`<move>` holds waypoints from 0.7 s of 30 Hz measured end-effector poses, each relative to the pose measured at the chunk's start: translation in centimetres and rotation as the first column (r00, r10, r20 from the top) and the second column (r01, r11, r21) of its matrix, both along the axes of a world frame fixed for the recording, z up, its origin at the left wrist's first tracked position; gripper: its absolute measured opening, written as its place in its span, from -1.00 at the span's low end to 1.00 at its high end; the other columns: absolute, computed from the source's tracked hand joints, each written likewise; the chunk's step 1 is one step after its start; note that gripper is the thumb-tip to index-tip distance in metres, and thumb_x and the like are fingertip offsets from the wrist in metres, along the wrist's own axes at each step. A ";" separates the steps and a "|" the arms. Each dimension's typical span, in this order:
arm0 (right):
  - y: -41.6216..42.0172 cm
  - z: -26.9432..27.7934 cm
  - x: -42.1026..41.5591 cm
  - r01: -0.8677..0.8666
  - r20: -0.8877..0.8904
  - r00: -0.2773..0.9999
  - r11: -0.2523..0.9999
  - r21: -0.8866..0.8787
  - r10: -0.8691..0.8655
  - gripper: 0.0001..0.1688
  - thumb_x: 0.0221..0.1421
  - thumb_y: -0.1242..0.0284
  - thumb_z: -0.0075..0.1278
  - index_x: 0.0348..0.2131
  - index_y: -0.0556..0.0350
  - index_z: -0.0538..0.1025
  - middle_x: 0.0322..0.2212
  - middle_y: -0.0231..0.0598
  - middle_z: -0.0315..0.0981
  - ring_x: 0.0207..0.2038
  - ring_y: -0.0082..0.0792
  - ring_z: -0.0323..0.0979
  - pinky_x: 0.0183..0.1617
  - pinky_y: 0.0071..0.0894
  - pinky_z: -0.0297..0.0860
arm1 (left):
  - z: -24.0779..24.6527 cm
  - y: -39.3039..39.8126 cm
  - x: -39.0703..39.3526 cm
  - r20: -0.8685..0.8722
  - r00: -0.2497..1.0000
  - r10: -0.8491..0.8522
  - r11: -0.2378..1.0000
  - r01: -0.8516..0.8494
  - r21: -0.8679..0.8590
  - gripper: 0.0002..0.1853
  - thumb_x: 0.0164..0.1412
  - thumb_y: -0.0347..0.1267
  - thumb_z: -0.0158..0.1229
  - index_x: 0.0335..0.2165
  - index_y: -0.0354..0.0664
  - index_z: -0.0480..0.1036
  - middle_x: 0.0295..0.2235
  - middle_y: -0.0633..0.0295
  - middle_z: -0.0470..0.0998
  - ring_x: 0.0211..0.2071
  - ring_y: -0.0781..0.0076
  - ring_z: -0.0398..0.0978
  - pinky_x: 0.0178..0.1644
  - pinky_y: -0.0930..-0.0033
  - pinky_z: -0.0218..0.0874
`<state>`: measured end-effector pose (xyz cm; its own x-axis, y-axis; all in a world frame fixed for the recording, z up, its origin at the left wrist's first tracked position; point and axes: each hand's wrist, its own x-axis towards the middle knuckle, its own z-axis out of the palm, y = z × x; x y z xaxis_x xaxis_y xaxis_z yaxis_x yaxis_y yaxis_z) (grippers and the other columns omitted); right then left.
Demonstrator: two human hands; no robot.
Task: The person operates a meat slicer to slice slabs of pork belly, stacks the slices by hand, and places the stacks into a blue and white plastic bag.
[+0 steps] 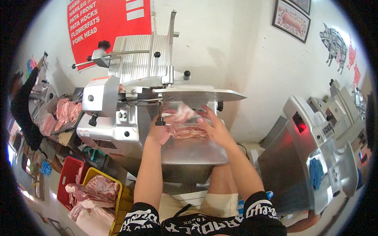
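Observation:
A metal meat slicer [112,129] stands before me. On its steel receiving tray [192,153] lies a stack of thin meat slices [190,132]. My left hand [159,129] is beside the stack's left end, partly behind a black knob, and touches a blurred pale slice of meat [183,113] above the stack; whether its fingers grip that slice is unclear. My right hand [212,124] is at the stack's right side, fingers spread, close to the blurred slice. The slicer's ribbed carriage plate [133,59] rises behind, and a flat metal plate [200,93] extends just above my hands.
At lower left, a yellow crate [122,197] holds large meat cuts, beside a red crate [66,174]. Sliced meat [69,112] fills a tray at left, near a person in black [22,106]. Another slicer [307,129] stands at right with a blue cloth [315,174] on it.

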<state>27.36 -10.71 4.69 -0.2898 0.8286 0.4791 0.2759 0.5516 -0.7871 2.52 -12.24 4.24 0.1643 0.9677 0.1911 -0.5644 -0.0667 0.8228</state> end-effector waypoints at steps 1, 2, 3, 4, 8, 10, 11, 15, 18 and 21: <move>-0.1 0.5 -0.7 -0.084 -0.174 0.982 0.993 -0.079 0.069 -0.42 0.25 0.18 0.05 0.13 0.12 0.39 -0.13 -0.06 0.50 -0.04 -0.27 0.43 0.12 -0.27 0.29 | 1.2 -0.9 1.7 -0.197 0.980 0.019 0.999 -0.012 0.038 -0.80 0.15 -0.44 0.22 -0.21 -0.18 0.51 -0.33 0.23 0.57 -0.40 0.51 0.53 -0.42 0.53 0.37; -0.3 1.0 -1.1 -0.187 -0.348 0.928 0.973 -0.138 0.129 -0.40 0.24 0.17 0.07 0.13 0.13 0.39 -0.18 -0.07 0.51 -0.10 -0.28 0.44 0.07 -0.29 0.32 | 2.4 -1.6 3.3 -0.289 0.957 0.013 0.994 0.017 0.103 -0.82 0.13 -0.41 0.27 -0.24 -0.14 0.54 -0.32 0.26 0.59 -0.38 0.55 0.52 -0.39 0.52 0.37; -0.7 1.8 -0.9 -0.132 -0.301 0.950 0.982 -0.132 0.087 -0.42 0.21 0.21 0.10 0.11 0.15 0.40 -0.20 -0.08 0.51 -0.12 -0.32 0.43 0.03 -0.32 0.33 | 3.0 -1.7 4.0 -0.389 0.919 0.064 0.993 -0.021 0.113 -0.81 0.14 -0.41 0.26 -0.23 -0.15 0.54 -0.29 0.24 0.59 -0.36 0.50 0.54 -0.37 0.48 0.39; -1.0 2.8 -0.7 -0.080 -0.253 0.966 0.989 -0.120 0.048 -0.43 0.19 0.25 0.13 0.09 0.17 0.42 -0.23 -0.09 0.50 -0.15 -0.36 0.42 0.00 -0.36 0.34 | 3.6 -1.5 4.3 -0.484 0.867 0.117 0.990 -0.062 0.129 -0.80 0.14 -0.41 0.26 -0.22 -0.16 0.53 -0.27 0.21 0.59 -0.33 0.46 0.55 -0.34 0.44 0.41; 1.2 -0.6 2.3 0.332 0.192 0.913 0.929 0.162 -0.360 -0.41 0.07 0.26 0.22 0.04 0.12 0.48 -0.25 -0.02 0.52 -0.16 -0.15 0.49 -0.04 -0.21 0.39 | 0.2 0.9 2.6 -0.856 0.176 0.486 0.874 -0.083 0.479 -0.70 0.23 -0.32 0.21 -0.08 -0.17 0.53 -0.18 0.24 0.60 -0.18 0.30 0.55 -0.04 0.21 0.39; 1.8 -2.1 3.8 0.466 0.376 0.746 0.835 0.293 -0.549 -0.43 0.06 0.24 0.19 0.06 0.01 0.49 -0.07 0.02 0.49 0.04 0.00 0.40 0.08 0.00 0.33 | -1.4 1.1 1.5 -0.864 0.046 0.502 0.864 -0.073 0.498 -0.67 0.24 -0.28 0.19 -0.07 -0.19 0.53 -0.11 0.19 0.58 -0.07 0.26 0.50 0.09 0.20 0.30; 1.7 -2.3 3.9 0.439 0.355 0.729 0.798 0.413 -0.585 -0.44 0.08 0.23 0.17 0.06 0.00 0.49 -0.04 -0.01 0.47 0.08 -0.02 0.37 0.12 0.03 0.29 | -1.9 1.2 1.0 -0.869 0.163 0.467 0.884 -0.101 0.456 -0.66 0.23 -0.26 0.20 -0.09 -0.21 0.54 -0.06 0.14 0.55 0.01 0.23 0.45 0.15 0.22 0.23; 0.1 -2.7 2.1 0.153 0.453 0.760 0.806 0.571 -0.466 -0.46 0.14 0.16 0.07 0.07 -0.04 0.48 0.04 -0.14 0.43 0.18 -0.09 0.27 0.24 0.11 0.14 | -3.0 4.2 -0.8 -0.515 0.759 0.398 0.900 -0.433 0.057 -0.68 0.23 -0.30 0.17 -0.09 -0.24 0.51 -0.03 0.14 0.52 0.06 0.22 0.42 0.19 0.16 0.19; -0.5 -3.0 0.8 0.034 0.531 0.758 0.836 0.548 -0.379 -0.45 0.17 0.10 0.03 0.07 -0.06 0.47 0.05 -0.20 0.42 0.18 -0.11 0.27 0.26 0.14 0.10 | -2.6 9.0 -3.3 0.330 0.927 0.181 0.981 -0.148 -0.123 -0.81 0.23 -0.41 0.14 -0.18 -0.21 0.47 -0.25 0.08 0.54 -0.19 0.25 0.50 -0.09 0.25 0.41; -0.9 -2.4 1.6 0.037 0.561 0.737 0.852 0.522 -0.376 -0.44 0.17 0.08 0.02 0.08 -0.07 0.46 0.07 -0.22 0.42 0.19 -0.13 0.27 0.28 0.15 0.08 | -0.9 10.0 -2.1 0.578 0.803 0.145 0.946 0.059 -0.319 -0.88 0.20 -0.39 0.16 -0.31 -0.20 0.50 -0.42 0.09 0.53 -0.38 0.25 0.52 -0.32 0.35 0.47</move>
